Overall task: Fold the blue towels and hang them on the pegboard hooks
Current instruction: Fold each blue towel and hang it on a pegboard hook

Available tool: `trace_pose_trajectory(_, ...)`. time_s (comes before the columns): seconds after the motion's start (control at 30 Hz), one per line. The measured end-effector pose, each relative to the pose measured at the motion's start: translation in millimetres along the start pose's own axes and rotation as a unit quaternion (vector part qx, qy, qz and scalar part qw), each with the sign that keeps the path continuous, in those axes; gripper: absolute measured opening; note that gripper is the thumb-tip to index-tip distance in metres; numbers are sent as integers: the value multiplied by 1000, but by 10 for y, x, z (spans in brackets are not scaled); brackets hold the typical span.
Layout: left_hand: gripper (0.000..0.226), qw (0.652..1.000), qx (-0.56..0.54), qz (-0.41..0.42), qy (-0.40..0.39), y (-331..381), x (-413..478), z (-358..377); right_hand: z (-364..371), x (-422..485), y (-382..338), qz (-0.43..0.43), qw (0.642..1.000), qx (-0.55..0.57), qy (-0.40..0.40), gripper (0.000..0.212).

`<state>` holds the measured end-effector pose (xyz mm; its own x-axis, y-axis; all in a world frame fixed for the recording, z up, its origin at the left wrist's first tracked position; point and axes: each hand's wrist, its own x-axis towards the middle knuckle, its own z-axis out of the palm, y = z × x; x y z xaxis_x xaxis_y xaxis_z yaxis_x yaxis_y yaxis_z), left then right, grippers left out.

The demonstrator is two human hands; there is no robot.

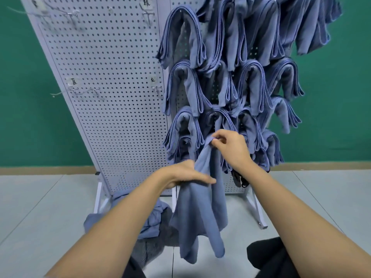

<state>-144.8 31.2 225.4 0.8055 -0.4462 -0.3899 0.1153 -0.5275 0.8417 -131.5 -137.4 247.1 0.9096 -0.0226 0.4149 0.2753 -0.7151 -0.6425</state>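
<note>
Now both hands — right hand (pixel 230 149), left hand (pixel 186 173) — grip towel (pixel 200 213) edges.

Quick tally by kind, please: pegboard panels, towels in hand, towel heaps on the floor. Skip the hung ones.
Pegboard panels: 2
Held blue towel: 1
Floor heap of blue towels: 1
Total: 4
</note>
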Motion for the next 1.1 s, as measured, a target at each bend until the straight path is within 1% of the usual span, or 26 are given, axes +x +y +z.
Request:
trace_pose_trajectory(0.03, 66, 999, 38, -27, -22, -29, 25, 31, 33, -9, -33, -19, 1000, 2, -5, 18)
trace_pose_trajectory(0.07, 64, 997, 48, -43, -34, -47, 50, 65, 67, -22, -71, -37, 999, -6, -11, 16)
trace_pose_trajectory(0.1, 51, 998, 32, -53, -29, -39, 50, 100, 91, -36, -115, -55, 998, -18, -15, 13)
trace_pose_trajectory(0.13, 33, 998, -7, -57, -19, -29, 47, 112, 117, -37, -143, -68, 997, -19, -14, 12)
trace_pose_trajectory(0.17, 21, 996, -69, -58, -5, -24, 52, 103, 134, -28, -159, -72, 997, -6, -8, 13)
trace_pose_trajectory(0.2, 16, 988, -144, -53, 3, -4, 42, 80, 147, -13, -146, -63, 998, 18, -3, 16)
trace_pose_trajectory(0.23, 15, 974, -223, -39, 7, 20, 29, 48, 150, 1, -117, -44, 998, 46, -5, 19)
trace_pose_trajectory(0.3, 18, 934, -355, 2, 29, 65, -5, -6, 120, 19, -41, 0, 996, 93, -14, 20)
trace_pose_trajectory(0.4, 24, 869, -484, 63, 86, 180, -99, -45, 43, 1, 64, 60, 987, 145, -37, 8)
trace_pose_trajectory(0.47, 29, 839, -529, 93, 92, 231, -159, -84, 13, -36, 112, 103, 976, 181, -63, 6)
trace_pose_trajectory(0.53, 30, 838, -528, 115, 83, 249, -183, -122, 5, -75, 154, 142, 963, 211, -83, 11)
trace_pose_trajectory(0.63, 32, 835, -527, 141, 77, 294, -217, -138, 18, -138, 183, 192, 943, 243, -124, 25)
trace_pose_trajectory(0.73, 34, 824, -541, 150, 74, 344, -222, -115, 58, -177, 212, 222, 934, 219, -175, 32)
trace_pose_trajectory(0.8, 32, 822, -546, 150, 66, 347, -230, -117, 79, -191, 198, 238, 919, 248, -194, 31)
trace_pose_trajectory(0.87, 32, 825, -543, 146, 61, 343, -251, -127, 79, -181, 154, 244, 896, 325, -178, 23)
trace_pose_trajectory(0.93, 32, 823, -545, 149, 68, 330, -260, -154, 63, -143, 118, 246, 878, 386, -144, 17)
trace_pose_trajectory(1.03, 30, 811, -557, 144, 100, 297, -245, -209, 20, -75, 91, 243, 869, 422, -85, 17)
trace_pose_trajectory(1.1, 28, 822, -538, 135, 130, 242, -250, -263, -31, -40, 98, 243, 864, 439, -42, 15)
